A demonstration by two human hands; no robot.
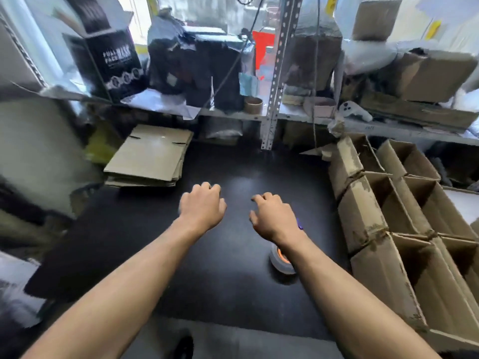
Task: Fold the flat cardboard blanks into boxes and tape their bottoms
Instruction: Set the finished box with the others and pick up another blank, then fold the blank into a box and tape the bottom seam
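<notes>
A stack of flat cardboard blanks (149, 156) lies at the far left of the black table (220, 286). Several folded open-topped boxes (404, 229) stand in rows along the right side. A tape roll (281, 263) with an orange core sits on the table, partly hidden under my right forearm. My left hand (202, 206) and my right hand (272, 216) hover side by side over the middle of the table, fingers loosely curled downward, holding nothing. Both hands are apart from the blanks and the boxes.
A metal shelf (233, 115) runs across the back, crowded with black boxes, a brown tape core (253, 104), bags and cardboard cartons. An upright perforated post (272, 99) stands behind the table. A large pale carton (33, 156) stands at the left.
</notes>
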